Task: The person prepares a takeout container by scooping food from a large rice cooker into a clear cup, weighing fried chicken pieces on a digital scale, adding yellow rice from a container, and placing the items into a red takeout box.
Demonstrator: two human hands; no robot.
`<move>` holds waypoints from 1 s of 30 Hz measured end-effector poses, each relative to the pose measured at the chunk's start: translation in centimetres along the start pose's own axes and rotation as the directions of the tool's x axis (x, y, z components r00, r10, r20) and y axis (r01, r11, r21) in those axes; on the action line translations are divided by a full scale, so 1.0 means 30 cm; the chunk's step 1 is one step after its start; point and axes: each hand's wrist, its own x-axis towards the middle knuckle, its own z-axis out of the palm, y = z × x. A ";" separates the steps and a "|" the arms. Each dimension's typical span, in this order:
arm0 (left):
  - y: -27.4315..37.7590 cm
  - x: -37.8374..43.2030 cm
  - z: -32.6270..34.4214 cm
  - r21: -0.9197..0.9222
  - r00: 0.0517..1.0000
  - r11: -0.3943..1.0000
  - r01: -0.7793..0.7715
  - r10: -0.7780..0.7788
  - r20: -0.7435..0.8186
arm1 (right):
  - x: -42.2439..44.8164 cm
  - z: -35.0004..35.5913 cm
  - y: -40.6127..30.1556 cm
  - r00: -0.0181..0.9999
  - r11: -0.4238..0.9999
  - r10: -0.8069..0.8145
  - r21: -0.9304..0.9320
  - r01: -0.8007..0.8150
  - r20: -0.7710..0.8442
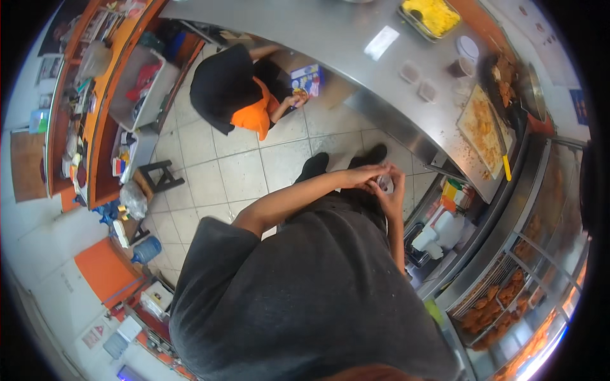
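My left hand (363,176) and my right hand (393,194) meet in front of my waist. Between their fingers is a small clear plastic cup (384,184), partly covered by the fingers; its contents are hard to make out. To the upper right, two similar clear cups, a nearer one (427,92) and a farther one (410,72), stand on the stainless steel counter (333,33). A brown-filled tub (461,68) sits beside a white round lid (468,48). On a stained cutting board (481,128) lies a knife with a yellow handle (506,167).
A co-worker (224,90) crouches by the counter, one hand at a blue printed box (307,80). Fried chicken (495,305) fills a display case at right. A yellow-filled metal tray (431,18) stands on the counter. A dark stool (159,180) and orange shelving (102,105) are at left.
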 end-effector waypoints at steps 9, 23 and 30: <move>-0.372 -0.211 0.070 -0.135 0.995 0.991 0.012 -0.026 -0.101 | -0.303 0.112 0.087 0.959 0.973 0.070 0.195 -0.127 0.275; -0.366 -0.419 -0.128 -0.271 0.918 0.895 -0.353 0.276 -0.284 | -0.050 0.310 -0.156 0.757 0.964 0.028 0.184 -0.194 0.652; -0.063 -0.307 -0.120 0.035 0.981 0.999 0.016 -0.009 -0.192 | -0.078 0.267 0.074 0.989 0.934 0.101 0.334 -0.130 0.103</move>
